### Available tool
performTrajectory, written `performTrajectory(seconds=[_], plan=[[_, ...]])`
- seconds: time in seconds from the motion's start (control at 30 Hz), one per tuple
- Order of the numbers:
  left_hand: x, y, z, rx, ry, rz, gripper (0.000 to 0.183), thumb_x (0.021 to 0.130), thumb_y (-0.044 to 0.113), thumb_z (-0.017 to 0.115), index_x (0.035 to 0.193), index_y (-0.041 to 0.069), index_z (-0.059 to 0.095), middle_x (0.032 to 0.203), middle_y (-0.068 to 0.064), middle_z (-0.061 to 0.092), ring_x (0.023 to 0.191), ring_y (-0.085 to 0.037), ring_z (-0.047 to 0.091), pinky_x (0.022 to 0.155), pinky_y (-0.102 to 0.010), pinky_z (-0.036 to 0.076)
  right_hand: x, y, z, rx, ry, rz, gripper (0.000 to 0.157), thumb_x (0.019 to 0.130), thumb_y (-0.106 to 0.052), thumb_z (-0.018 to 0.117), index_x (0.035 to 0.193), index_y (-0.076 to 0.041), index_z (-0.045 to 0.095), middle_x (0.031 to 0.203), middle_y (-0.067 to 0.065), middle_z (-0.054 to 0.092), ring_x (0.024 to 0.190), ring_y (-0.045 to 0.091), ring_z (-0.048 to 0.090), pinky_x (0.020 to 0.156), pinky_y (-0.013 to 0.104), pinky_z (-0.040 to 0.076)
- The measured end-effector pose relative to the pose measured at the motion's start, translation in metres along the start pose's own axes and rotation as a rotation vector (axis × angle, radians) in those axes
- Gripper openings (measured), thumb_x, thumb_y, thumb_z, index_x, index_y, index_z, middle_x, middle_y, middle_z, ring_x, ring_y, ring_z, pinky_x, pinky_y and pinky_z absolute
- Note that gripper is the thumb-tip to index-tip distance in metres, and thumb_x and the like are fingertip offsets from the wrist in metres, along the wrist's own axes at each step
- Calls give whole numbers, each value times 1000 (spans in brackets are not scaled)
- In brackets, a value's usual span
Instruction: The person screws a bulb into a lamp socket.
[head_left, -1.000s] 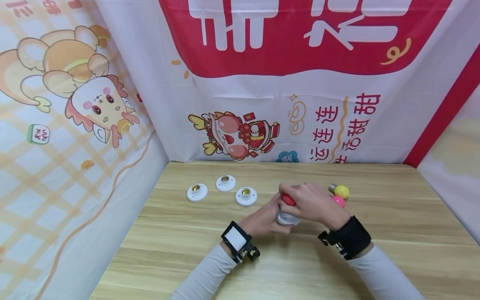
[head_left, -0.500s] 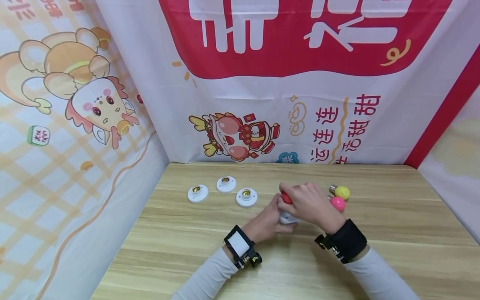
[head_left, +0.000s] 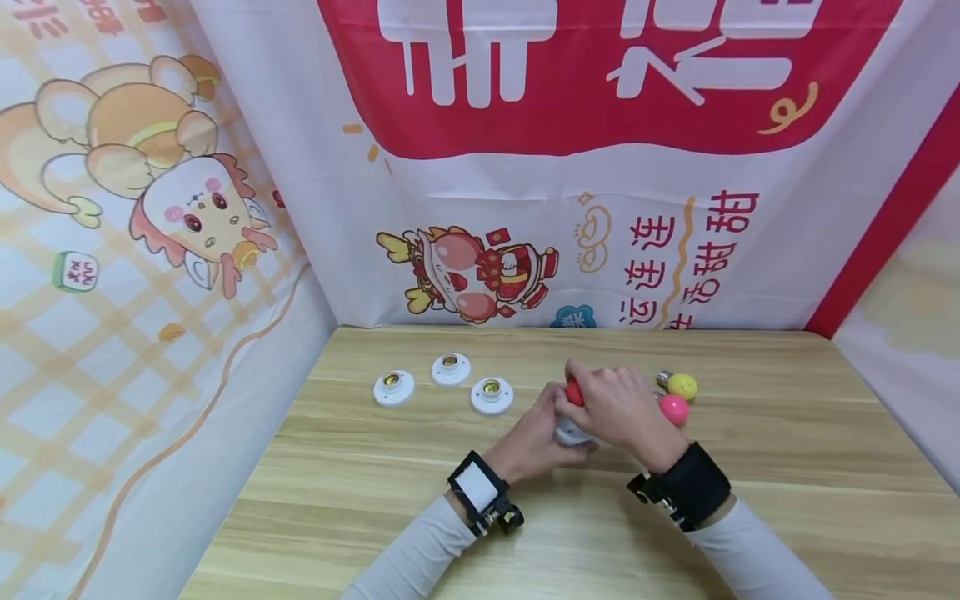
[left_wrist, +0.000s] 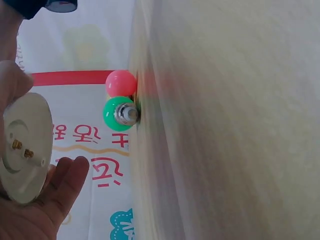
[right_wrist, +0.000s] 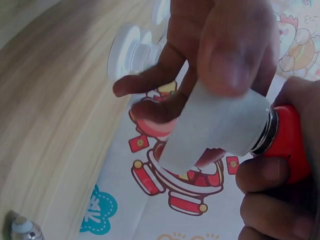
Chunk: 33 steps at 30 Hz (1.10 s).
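Note:
My left hand [head_left: 536, 442] grips a white lamp holder [head_left: 572, 431] by its round base, held above the table. In the left wrist view the holder's underside shows brass screws [left_wrist: 28, 153]. The fingers of my right hand [head_left: 618, 412] are curled round a red light bulb [head_left: 573, 392]. In the right wrist view the bulb's metal cap [right_wrist: 266, 131] sits at the mouth of the holder, partly inside it. How deep the thread goes is hidden.
Three white lamp holders stand to the left: one [head_left: 393, 387], another [head_left: 451, 369] and a third [head_left: 491, 396]. Right of my hands lie a yellow bulb [head_left: 682, 386] and a pink bulb [head_left: 673, 408]. The left wrist view also shows a green bulb [left_wrist: 115, 114]. A printed cloth [head_left: 465, 183] hangs behind the table.
Both hands stay together, shifting only slightly. My right hand's fingers and the red bulb have turned a little on the holder. The other bulbs and holders have not moved.

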<state>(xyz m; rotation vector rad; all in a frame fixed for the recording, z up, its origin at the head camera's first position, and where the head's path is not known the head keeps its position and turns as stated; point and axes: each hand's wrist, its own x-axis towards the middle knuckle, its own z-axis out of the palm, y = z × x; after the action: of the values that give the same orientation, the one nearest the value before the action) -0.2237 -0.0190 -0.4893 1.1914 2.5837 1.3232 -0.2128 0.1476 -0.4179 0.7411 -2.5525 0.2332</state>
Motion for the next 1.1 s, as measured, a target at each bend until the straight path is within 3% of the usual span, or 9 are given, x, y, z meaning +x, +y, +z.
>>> performTrajectory(seconds=[0.23,0.4,0.63,0.8,0.93,1.1], plan=[[4,-1,-4,-24,22,-31,78,79,47,74,144,32,33,135,8,43,118,-6,44,96,-22,47,0,-3,-2,31,-21,48,43,86,-58,56,100,-17,56,56,-9,48,43,9,42,38,23,35],[2,0,-8,-76,14,-22,81,79,41,75,144,33,29,134,8,41,115,-7,47,95,-23,48,2,-1,-4,66,-34,-10,48,82,-65,58,104,-23,56,66,-9,57,48,9,45,41,22,38],[3,5,-11,-227,-31,75,88,74,15,79,144,30,27,136,9,44,113,-6,51,96,-24,49,4,3,-4,142,-6,-173,32,84,-56,62,98,-29,55,70,-15,56,49,4,45,41,19,38],[-1,22,-20,-226,-67,96,84,73,8,79,142,21,33,133,4,50,111,-7,53,97,-24,47,7,2,-4,188,30,-242,20,84,-48,63,88,-30,55,65,-19,50,46,1,40,38,17,34],[-3,27,-22,-194,-77,88,83,71,7,80,140,19,35,128,4,53,106,-6,54,95,-22,48,9,0,-3,191,50,-253,16,84,-40,62,83,-27,54,58,-19,44,43,2,37,36,18,30],[-3,16,-12,-200,-48,54,90,69,7,81,142,27,32,128,6,51,105,-6,55,91,-21,50,8,-4,-2,174,58,-231,14,83,-36,61,82,-25,54,55,-17,40,42,3,36,36,19,28]])
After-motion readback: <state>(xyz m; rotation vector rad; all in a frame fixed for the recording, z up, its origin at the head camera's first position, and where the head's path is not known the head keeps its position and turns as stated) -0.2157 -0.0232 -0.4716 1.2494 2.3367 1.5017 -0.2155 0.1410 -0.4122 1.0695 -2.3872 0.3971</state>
